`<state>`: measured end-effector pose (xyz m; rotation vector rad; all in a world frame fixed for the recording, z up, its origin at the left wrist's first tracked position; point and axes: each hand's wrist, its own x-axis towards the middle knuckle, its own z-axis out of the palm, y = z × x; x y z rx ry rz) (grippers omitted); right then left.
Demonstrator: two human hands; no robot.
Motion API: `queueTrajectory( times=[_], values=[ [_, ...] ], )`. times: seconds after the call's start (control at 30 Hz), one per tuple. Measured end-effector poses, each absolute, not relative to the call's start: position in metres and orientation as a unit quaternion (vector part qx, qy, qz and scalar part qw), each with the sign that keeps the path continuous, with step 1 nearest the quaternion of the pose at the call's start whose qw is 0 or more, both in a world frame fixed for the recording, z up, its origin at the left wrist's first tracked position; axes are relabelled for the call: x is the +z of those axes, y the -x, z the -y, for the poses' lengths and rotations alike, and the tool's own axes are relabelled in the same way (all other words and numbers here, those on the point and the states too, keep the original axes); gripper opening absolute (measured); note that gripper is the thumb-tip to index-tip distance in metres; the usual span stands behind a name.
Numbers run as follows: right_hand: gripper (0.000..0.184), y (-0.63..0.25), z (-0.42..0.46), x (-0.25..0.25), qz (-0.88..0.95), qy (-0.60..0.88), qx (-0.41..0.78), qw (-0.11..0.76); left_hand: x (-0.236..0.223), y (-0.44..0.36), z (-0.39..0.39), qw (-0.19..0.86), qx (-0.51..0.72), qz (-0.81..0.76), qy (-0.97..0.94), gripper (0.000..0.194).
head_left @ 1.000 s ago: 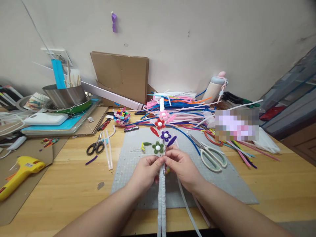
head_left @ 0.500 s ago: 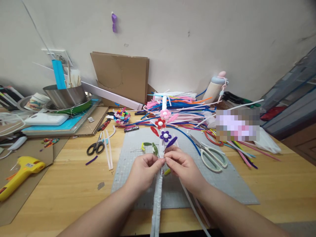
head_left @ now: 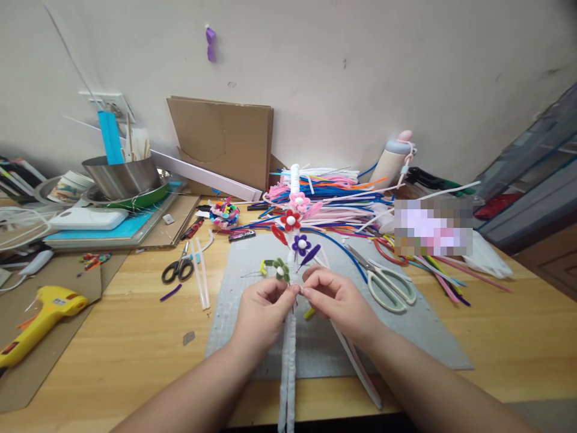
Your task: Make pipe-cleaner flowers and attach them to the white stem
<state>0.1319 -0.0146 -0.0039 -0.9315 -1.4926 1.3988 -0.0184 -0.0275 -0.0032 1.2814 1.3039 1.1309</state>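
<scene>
A long white fuzzy-wrapped stem [head_left: 288, 361] runs upright through the middle, bearing a pink flower [head_left: 298, 202], a red flower [head_left: 291, 220] and a purple flower [head_left: 301, 245] with leaves. My left hand [head_left: 264, 310] is closed, pinching the stem just below a small green flower [head_left: 281, 270]. Thumb and forefinger of my right hand [head_left: 340, 304] pinch a white pipe cleaner close beside the stem; its held end is mostly hidden. Pale pipe cleaner lengths [head_left: 356, 364] hang below that hand. A yellow flower [head_left: 262, 267] with a green leaf sticks out left of the stem.
A grey cutting mat [head_left: 252, 361] lies under my hands. Green-handled scissors [head_left: 390, 288] lie to the right, black scissors [head_left: 178, 269] to the left. A yellow glue gun [head_left: 42, 319] is at far left. Behind lies a pile of pipe cleaners [head_left: 333, 198]; cardboard [head_left: 220, 138] leans on the wall.
The stem has tilted slightly left at its top and the green flower has turned more toward me. My right fingers have drawn slightly away from the stem.
</scene>
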Motion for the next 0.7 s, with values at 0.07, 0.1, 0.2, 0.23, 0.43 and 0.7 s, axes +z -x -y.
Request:
queueTrajectory(
  times=[0.07,0.1,0.2,0.23,0.43,0.7],
  values=[
    [0.018,-0.132,0.014,-0.003,0.613,0.377,0.543,0.432,-0.002,0.019,0.028,0.479,0.461,-0.533,-0.524,0.028],
    [0.018,-0.132,0.014,-0.002,0.622,0.376,0.534,0.433,-0.002,0.019,0.028,0.482,0.459,-0.531,-0.524,0.028],
    [0.018,-0.132,0.013,-0.002,0.642,0.369,0.508,0.441,-0.003,0.020,0.027,0.494,0.456,-0.518,-0.529,0.028],
    [0.018,-0.132,0.012,-0.003,0.644,0.367,0.505,0.442,-0.003,0.021,0.027,0.497,0.456,-0.514,-0.530,0.028],
    [0.020,-0.137,0.014,-0.002,0.660,0.400,0.521,0.364,-0.002,0.023,0.027,0.525,0.473,-0.482,-0.518,0.024],
    [0.008,-0.118,0.039,0.063,0.778,0.446,0.020,0.442,-0.010,0.027,0.032,0.437,0.485,-0.498,-0.570,0.030]
  ],
)
